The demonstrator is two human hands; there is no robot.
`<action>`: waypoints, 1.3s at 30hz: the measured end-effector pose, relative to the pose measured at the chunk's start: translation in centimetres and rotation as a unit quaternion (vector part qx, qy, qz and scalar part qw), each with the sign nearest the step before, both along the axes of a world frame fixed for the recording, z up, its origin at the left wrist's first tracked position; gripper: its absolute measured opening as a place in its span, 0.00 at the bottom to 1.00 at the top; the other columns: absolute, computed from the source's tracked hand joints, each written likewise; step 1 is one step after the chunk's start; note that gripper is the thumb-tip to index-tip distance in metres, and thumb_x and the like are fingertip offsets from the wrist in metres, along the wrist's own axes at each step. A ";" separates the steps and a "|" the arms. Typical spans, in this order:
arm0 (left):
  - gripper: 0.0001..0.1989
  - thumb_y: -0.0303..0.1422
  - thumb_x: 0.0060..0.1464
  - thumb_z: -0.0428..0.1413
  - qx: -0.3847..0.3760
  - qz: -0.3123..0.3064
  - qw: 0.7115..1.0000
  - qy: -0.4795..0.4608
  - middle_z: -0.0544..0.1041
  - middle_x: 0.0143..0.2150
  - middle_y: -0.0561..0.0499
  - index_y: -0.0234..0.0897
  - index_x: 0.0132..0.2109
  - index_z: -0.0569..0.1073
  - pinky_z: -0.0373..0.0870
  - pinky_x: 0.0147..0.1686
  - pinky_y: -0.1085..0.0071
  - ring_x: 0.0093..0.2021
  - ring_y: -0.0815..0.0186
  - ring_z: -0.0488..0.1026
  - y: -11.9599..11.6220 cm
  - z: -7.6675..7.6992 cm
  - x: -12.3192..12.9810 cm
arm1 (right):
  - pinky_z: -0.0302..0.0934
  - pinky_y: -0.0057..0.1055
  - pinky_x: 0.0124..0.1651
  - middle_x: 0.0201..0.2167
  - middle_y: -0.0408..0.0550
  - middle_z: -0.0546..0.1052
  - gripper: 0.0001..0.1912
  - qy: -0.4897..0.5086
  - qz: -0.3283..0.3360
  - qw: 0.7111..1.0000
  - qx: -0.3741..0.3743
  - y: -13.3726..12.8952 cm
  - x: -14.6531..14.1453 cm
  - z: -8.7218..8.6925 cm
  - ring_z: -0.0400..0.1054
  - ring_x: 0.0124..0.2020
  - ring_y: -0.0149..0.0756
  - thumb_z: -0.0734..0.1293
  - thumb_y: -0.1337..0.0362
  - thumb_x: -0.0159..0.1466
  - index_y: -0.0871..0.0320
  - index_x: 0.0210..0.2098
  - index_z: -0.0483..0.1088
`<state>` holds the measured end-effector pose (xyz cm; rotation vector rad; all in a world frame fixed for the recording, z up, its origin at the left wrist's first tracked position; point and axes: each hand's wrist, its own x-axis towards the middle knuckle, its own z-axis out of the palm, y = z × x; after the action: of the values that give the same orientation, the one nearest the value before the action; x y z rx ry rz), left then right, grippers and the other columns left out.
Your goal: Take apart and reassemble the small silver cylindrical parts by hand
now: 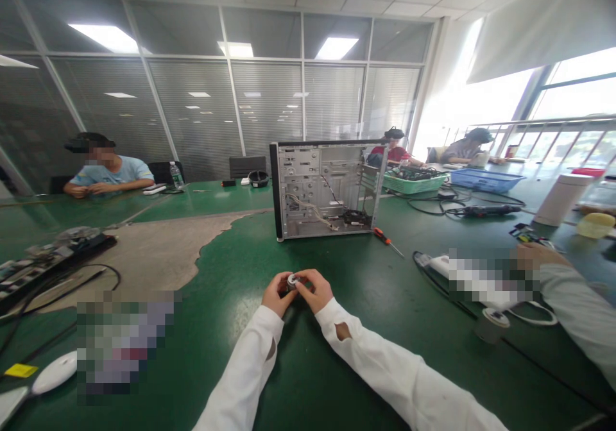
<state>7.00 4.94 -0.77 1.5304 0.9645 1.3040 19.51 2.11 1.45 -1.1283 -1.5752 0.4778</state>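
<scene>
Both my hands meet above the green table [226, 328], close in front of me. My left hand [278, 294] is closed, its fingers around a small round metal part [291, 281] with a pale, silvery top. From the other side, my right hand [314, 288] pinches the same part between thumb and fingers. What kind of part it is, I cannot make out. Beyond my hands stands an open computer case [327, 190], upright, showing its bare metal inside with loose cables. An orange-handled screwdriver [384, 237] lies by the case's lower right corner.
On the right, a co-worker's hand [534, 258] holds a small part with wires, near a white power strip [445, 266]. Green [416, 184] and blue [486, 181] baskets stand behind. A dark equipment strip [58, 251] lies left, on the grey patch [158, 248]. Other people sit farther back.
</scene>
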 end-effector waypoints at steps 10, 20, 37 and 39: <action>0.19 0.28 0.32 0.59 -0.011 -0.014 1.000 -0.002 0.73 0.34 0.47 0.35 0.37 0.66 0.64 0.38 0.66 0.36 0.62 0.70 -0.2 0.3 0.0 | 0.57 0.25 0.25 0.26 0.44 0.68 0.02 -0.007 -0.035 0.999 -0.005 0.6 -0.4 1.6 0.63 0.28 0.30 0.63 0.67 0.49 0.57 0.23 0.68; 0.20 0.27 0.30 0.59 -0.025 0.079 0.996 -0.031 0.73 0.35 0.47 0.34 0.36 0.67 0.64 0.39 0.65 0.37 0.61 0.70 1.0 0.1 -1.6 | 0.58 0.24 0.30 0.26 0.42 0.70 0.06 -0.061 -0.010 0.998 0.001 1.4 1.2 1.5 0.63 0.28 0.28 0.60 0.65 0.54 0.58 0.30 0.67; 0.25 0.18 0.29 0.46 -0.032 0.057 0.998 -0.008 0.73 0.38 0.46 0.32 0.40 0.66 0.64 0.42 0.67 0.41 0.63 0.69 2.2 -0.7 -3.2 | 0.59 0.23 0.31 0.28 0.41 0.69 0.23 -0.117 -0.002 0.990 -0.075 3.8 4.1 -3.0 0.62 0.23 0.24 0.58 0.76 0.44 0.58 0.41 0.61; 0.24 0.18 0.29 0.45 -0.035 0.053 0.998 -0.008 0.73 0.37 0.46 0.31 0.39 0.67 0.64 0.42 0.67 0.40 0.64 0.70 2.2 -0.8 -3.2 | 0.60 0.23 0.30 0.29 0.42 0.70 0.22 -0.087 -0.018 0.992 -0.085 4.3 4.4 -3.3 0.63 0.24 0.24 0.56 0.76 0.45 0.59 0.40 0.60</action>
<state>3.81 7.19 -1.57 1.4301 1.0821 1.3404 23.88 6.36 -1.89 -1.3562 -1.6858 0.5083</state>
